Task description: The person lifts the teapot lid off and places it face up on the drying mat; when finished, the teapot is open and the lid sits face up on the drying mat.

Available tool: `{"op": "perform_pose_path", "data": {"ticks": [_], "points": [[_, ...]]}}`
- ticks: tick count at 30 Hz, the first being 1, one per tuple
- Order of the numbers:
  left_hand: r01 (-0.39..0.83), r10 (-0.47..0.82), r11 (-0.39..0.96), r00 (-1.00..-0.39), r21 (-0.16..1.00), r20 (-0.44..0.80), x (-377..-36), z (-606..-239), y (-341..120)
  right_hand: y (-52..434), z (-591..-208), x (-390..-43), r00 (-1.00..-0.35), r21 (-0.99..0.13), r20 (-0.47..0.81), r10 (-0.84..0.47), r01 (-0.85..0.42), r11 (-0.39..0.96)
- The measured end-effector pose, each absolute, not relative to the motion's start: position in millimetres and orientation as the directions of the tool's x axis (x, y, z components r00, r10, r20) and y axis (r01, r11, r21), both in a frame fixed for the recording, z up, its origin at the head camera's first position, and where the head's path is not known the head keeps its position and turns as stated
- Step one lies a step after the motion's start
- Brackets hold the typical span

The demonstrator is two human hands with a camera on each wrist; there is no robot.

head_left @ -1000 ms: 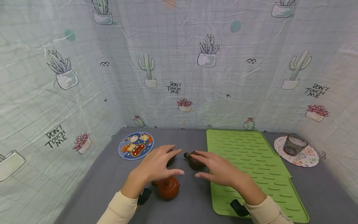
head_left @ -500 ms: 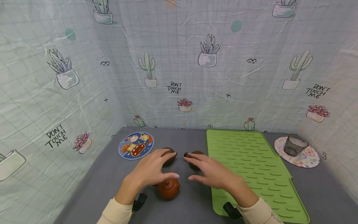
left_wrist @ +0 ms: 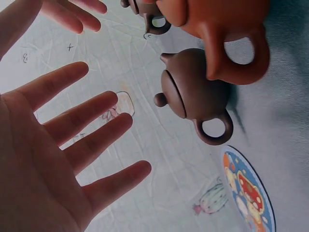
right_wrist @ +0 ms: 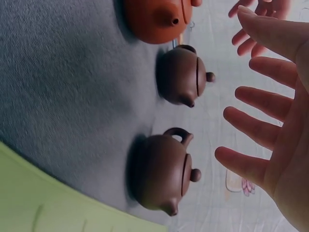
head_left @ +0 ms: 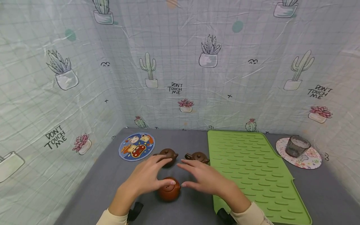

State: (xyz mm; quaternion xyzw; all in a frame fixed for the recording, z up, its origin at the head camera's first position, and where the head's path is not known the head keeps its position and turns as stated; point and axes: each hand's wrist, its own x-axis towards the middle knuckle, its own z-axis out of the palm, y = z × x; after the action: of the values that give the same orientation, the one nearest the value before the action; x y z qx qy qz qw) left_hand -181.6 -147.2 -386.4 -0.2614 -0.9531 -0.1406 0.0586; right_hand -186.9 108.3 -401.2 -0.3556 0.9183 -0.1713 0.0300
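Head view — orange teapot (head_left: 169, 188) upright, spout toward the left hand (head_left: 146, 177); right hand (head_left: 204, 180) alongside — each grip spread, empty.

"DON'T TOUCH ME" is printed in black on the cactus-patterned backdrop cloth (head_left: 180, 62): once on the left wall, once far centre, once on the right

Both hands (head_left: 146, 179) (head_left: 206, 179) hover, fingers (left_wrist: 91, 145) spread flat.
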Motion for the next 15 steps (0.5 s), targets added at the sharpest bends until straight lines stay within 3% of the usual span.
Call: {"op": "perform_pose_path", "data": {"ticks": [15], "points": [[0.467, 0.433, 0.853, -0.882, 0.233, 0.184, -171, -397, -159, 98, -409, -183, -0.731, -0.322, 0.065, -0.679, -0.660, 0.679]]}}
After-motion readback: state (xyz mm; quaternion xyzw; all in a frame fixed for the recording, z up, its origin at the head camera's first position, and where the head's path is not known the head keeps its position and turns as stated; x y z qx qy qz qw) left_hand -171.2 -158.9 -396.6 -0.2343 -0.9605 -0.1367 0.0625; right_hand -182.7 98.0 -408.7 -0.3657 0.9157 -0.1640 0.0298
